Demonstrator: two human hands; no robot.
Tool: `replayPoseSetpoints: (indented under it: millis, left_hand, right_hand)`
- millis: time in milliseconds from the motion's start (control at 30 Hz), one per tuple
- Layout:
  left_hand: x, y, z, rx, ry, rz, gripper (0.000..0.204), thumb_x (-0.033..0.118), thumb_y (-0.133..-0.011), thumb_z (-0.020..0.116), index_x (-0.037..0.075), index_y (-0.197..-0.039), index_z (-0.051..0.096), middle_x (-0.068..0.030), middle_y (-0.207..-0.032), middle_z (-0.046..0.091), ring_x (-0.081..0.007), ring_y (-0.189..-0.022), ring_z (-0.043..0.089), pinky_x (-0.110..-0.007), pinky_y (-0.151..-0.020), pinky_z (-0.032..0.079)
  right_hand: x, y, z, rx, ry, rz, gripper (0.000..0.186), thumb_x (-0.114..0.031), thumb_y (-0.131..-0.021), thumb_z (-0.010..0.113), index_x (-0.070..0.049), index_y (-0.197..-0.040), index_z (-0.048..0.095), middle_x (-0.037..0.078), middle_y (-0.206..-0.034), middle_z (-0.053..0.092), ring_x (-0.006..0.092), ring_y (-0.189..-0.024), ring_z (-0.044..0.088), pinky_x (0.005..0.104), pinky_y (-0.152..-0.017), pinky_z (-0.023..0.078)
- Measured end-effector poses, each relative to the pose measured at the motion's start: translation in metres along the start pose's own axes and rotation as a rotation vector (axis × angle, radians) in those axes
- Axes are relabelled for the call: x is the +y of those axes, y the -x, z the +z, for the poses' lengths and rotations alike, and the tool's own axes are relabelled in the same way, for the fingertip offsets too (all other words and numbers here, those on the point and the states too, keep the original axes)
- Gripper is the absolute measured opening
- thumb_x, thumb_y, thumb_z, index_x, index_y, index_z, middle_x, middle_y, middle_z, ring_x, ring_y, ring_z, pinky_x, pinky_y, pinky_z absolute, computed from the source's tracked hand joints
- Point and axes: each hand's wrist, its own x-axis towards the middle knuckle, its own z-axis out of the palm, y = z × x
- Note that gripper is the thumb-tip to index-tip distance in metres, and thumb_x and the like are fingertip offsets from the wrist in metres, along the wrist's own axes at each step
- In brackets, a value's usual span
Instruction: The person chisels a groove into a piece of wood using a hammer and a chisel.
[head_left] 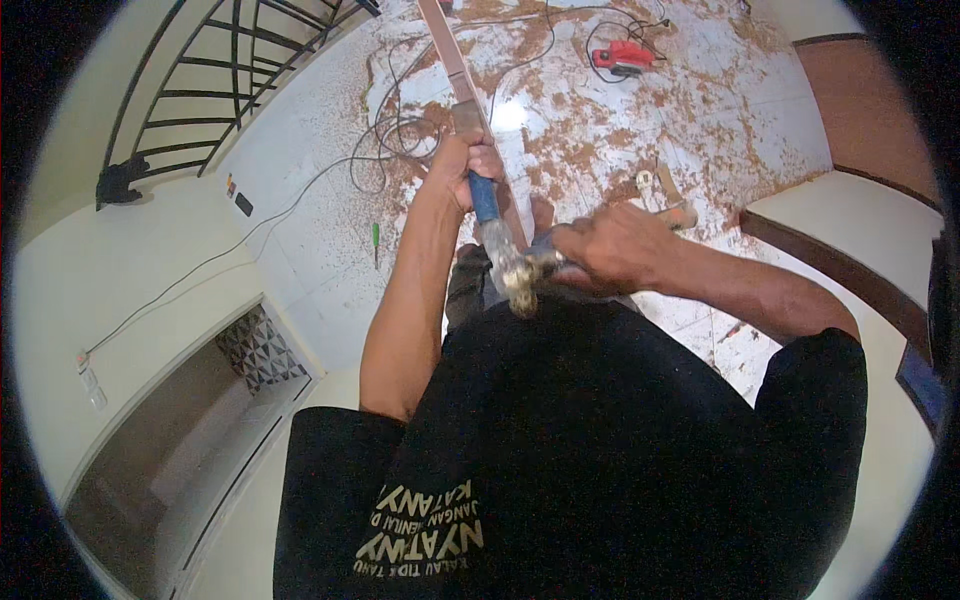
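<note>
My left hand (468, 165) is wrapped round a chisel (484, 198) with a blue handle and a broad flat blade that points away from me. The handle's butt end is pale and worn. My right hand (622, 245) grips a hammer (519, 285), whose metal head is at the chisel's butt end; whether they touch, I cannot tell. The hammer's handle sticks out past my right hand. Beneath the chisel runs a long reddish-brown wooden board (445, 45), reaching from the far edge of the view toward my body. My arms hide part of it.
Wood shavings (560, 105) litter the white tiled floor. A red electric planer (622, 58) lies far right, its cable trailing. More cable (385, 150) loops at left, near a green-handled screwdriver (376, 237) and a dark phone-like object (243, 204). A black metal railing (215, 90) stands far left.
</note>
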Motion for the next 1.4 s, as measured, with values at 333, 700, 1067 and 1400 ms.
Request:
replayPoseSetpoints:
  millis: [333,700,1067,1400]
  left_hand:
    - [-0.010,-0.009,-0.013,-0.114,-0.040,0.066,0.023,0.020,-0.100,0.043,0.003,-0.085,0.047,0.0038,-0.054,0.036,-0.0068,-0.043,0.034,-0.022,-0.037,0.033]
    - [-0.010,-0.012,-0.019,-0.126,-0.015,0.046,0.022,0.020,-0.100,0.044,0.003,-0.086,0.048,0.0031,-0.053,0.036,-0.0072,-0.043,0.034,-0.023,-0.037,0.033]
    - [-0.008,-0.011,-0.007,-0.034,-0.048,0.055,0.025,0.023,-0.100,0.041,0.009,-0.080,0.044,0.0037,-0.053,0.035,-0.0069,-0.039,0.033,-0.022,-0.034,0.031]
    - [-0.010,-0.014,-0.027,-0.082,-0.147,0.142,0.023,0.024,-0.101,0.042,0.008,-0.086,0.049,0.0048,-0.053,0.036,-0.0060,-0.042,0.032,-0.022,-0.037,0.030]
  right_hand:
    - [0.014,0.006,0.032,0.008,-0.029,-0.206,0.030,-0.035,-0.082,0.064,-0.011,-0.094,0.050,0.008,-0.071,0.058,0.0294,-0.057,0.061,0.0421,-0.048,0.051]
    - [0.020,-0.001,0.033,0.030,0.036,-0.071,0.035,-0.034,-0.082,0.066,-0.005,-0.095,0.050,0.012,-0.069,0.063,0.0318,-0.054,0.062,0.0439,-0.047,0.049]
    - [0.010,0.004,0.040,0.182,0.005,-0.221,0.050,-0.048,-0.088,0.058,-0.005,-0.111,0.049,0.011,-0.064,0.058,0.0327,-0.057,0.062,0.0448,-0.049,0.050]
    - [0.009,-0.001,0.036,0.065,0.086,-0.422,0.042,-0.051,-0.089,0.058,-0.009,-0.095,0.054,0.012,-0.069,0.061,0.0362,-0.063,0.065,0.0459,-0.060,0.056]
